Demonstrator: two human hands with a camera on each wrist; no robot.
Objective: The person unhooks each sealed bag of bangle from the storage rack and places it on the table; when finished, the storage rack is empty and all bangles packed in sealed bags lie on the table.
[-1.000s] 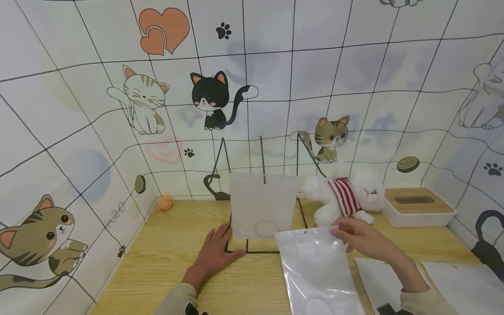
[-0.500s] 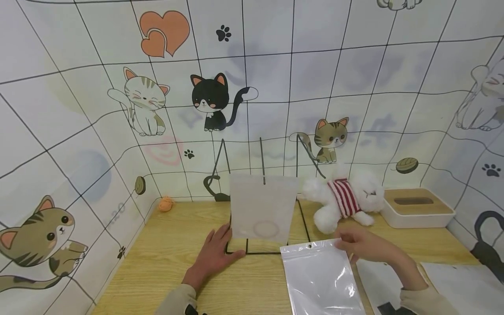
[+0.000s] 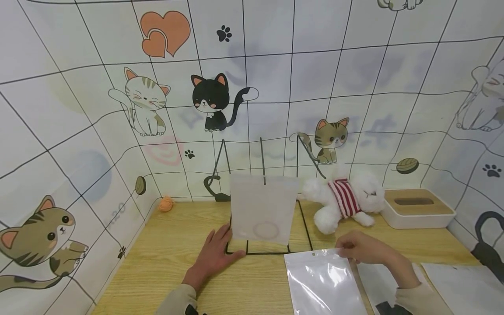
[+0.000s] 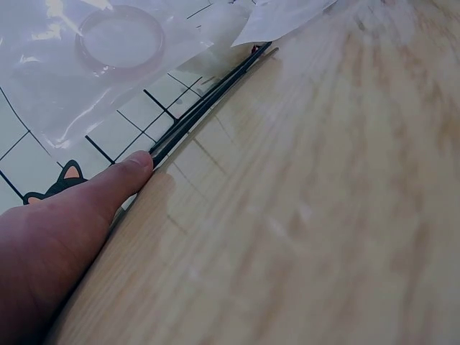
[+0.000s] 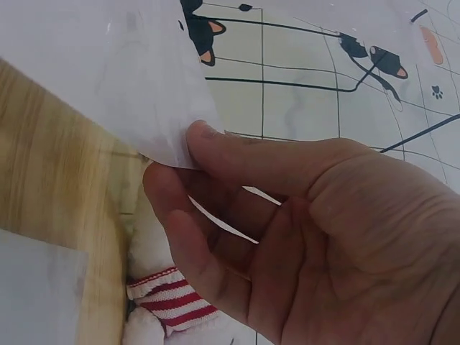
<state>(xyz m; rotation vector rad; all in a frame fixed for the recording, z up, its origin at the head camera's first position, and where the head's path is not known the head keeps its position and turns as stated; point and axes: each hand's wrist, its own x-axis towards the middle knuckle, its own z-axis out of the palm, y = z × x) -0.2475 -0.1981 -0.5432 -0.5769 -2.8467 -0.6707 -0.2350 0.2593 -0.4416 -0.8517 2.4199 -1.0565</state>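
Note:
My right hand (image 3: 366, 248) pinches the upper right corner of a glossy white zip bag (image 3: 324, 280) with a small hole in its top edge. In the right wrist view, thumb and forefinger grip the bag's corner (image 5: 162, 136). A black wire display rack (image 3: 267, 253) stands at the middle of the table, and a similar pale bag (image 3: 261, 203) with a faint ring shape hangs from its middle prong. My left hand (image 3: 212, 253) lies against the rack's left base with extended fingers. In the left wrist view its thumb (image 4: 115, 183) touches the base wires (image 4: 208, 100).
Two more flat white bags lie at the table's right, including the outer bag (image 3: 464, 284). Behind my right hand are a white plush toy (image 3: 346, 199) in a striped shirt and a white box with a wooden lid (image 3: 419, 208). An orange ball (image 3: 166, 204) sits back left.
My right hand has moved slightly down and toward me, lowering the bag away from the rack. My left hand has stayed at the rack's base.

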